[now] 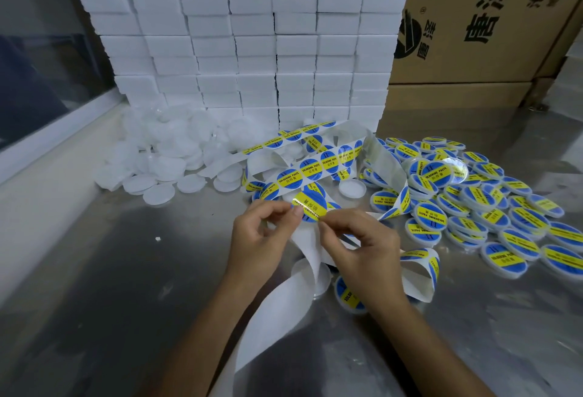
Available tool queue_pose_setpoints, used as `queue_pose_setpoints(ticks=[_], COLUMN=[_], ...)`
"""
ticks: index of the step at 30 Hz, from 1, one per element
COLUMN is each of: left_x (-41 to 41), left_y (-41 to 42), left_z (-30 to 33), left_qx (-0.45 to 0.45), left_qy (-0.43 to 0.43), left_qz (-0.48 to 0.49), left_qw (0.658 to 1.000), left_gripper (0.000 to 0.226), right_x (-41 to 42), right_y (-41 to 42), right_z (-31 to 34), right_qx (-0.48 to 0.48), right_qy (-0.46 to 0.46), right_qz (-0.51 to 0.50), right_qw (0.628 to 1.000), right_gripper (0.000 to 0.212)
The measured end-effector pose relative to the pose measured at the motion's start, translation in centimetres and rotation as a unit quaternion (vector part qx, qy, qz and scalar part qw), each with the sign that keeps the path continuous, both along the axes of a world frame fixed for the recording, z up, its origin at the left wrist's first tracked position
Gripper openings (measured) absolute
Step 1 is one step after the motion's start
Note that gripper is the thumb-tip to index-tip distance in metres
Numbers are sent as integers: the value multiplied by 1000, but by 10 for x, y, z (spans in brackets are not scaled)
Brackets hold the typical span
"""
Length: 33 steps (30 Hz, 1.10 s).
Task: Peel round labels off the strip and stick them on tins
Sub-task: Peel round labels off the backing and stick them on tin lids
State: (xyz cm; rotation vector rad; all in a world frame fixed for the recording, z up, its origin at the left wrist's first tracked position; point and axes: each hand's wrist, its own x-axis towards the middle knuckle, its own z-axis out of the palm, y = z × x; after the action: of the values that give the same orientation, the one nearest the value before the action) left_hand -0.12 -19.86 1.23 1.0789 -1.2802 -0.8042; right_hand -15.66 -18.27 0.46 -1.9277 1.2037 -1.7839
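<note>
The right hand covers part of the label strip and most of a labelled tin at its 6 o'clock. The cardboard carton is cut off at the 12 and 3 o'clock edges. Unlabelled lids at 10 o'clock are blurred.

Glossy labels, matt paper strip (steel table, dull sheen).

We see two bare forearms entering from the lower edge, each ending in a bare hand: left hand, right hand. No sleeve edge shows on either arm up to the frame border. We note no gloves, rings, watch or wristband. Behind the fingers, both wrists are uncovered. Fingernails are short and unpainted where visible, most clearly on the left thumb. Knuckle creases show on both hands.
</note>
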Motion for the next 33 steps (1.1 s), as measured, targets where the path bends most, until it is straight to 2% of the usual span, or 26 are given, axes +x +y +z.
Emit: queue_pose_setpoints(ticks=[2,4,9,13,19,21,26,29,33], left_x=[1,2,1,3,2,6,30,53,69], left_y=[-1,-3,-3,-3,-3,-4,-22,-39,-69], left_z=[-1,-4,-4,-4,-6,-7,-9,-17,-30], left_qx=[12,19,-3,-55,-71,-49,-14,46,131], left_qy=[18,22,20,-18,-52,-48,-51,-134,-334], left_qz=[-3,7,12,2,12,26,167,232,223], left_qw=[1000,1000,1000,998,996,997,985,962,906], left_gripper=[6,23,32,31,14,19,20,21,49], right_x=[1,2,9,9,7,5,-1,-1,-2], right_y=[0,1,3,4,4,2,-1,-1,-1], right_z=[0,-1,0,6,8,7,10,10,10], right_qx=[-18,-4,132,183,185,188,191,190,188], right_qy=[27,17,-152,-247,-201,-206,-231,-235,-237], right_qz=[3,6,30,69,49,36,21,21,21], right_qw=[999,1000,979,949,961,960,954,953,953], right_gripper=[11,10,19,18,9,10,15,14,17])
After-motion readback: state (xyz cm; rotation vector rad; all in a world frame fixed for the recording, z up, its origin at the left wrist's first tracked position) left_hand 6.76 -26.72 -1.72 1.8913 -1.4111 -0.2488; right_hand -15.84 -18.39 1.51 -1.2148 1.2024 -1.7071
